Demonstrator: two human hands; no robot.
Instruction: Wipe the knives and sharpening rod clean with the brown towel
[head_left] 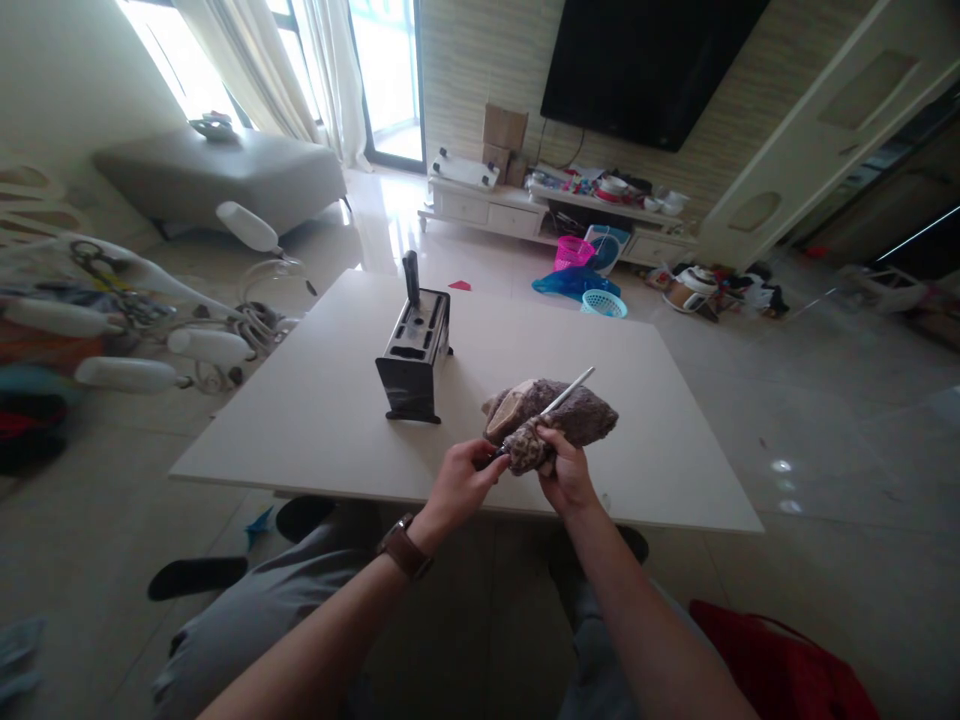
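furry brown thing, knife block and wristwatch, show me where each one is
Furry brown thing (576, 412): head view, on its fur.
Knife block (414, 338): head view, on its slotted top.
Wristwatch (406, 552): head view, on its brown strap.

Matt brown plush (592, 410), fluffy and rough-napped, lies at 1 o'clock, its paler patch looking flatter in pile. The knife (568, 390) run through it has a smooth, pale blade, probably metal, though it is too small to be sure. Towards 11 o'clock, the knife block (409, 388) shows smooth black side plates with a slight sheen. The tabletop (300, 430) beneath is smooth, white and low-gloss. A leather-look watch strap (407, 550) is dull brown. Polished floor tiles (825, 440) gleam at 2 o'clock; soft cloth curtains (240, 70) hang at 11. Beyond 12 stand a matt cardboard box (504, 128) and a pink plastic basket (574, 252).
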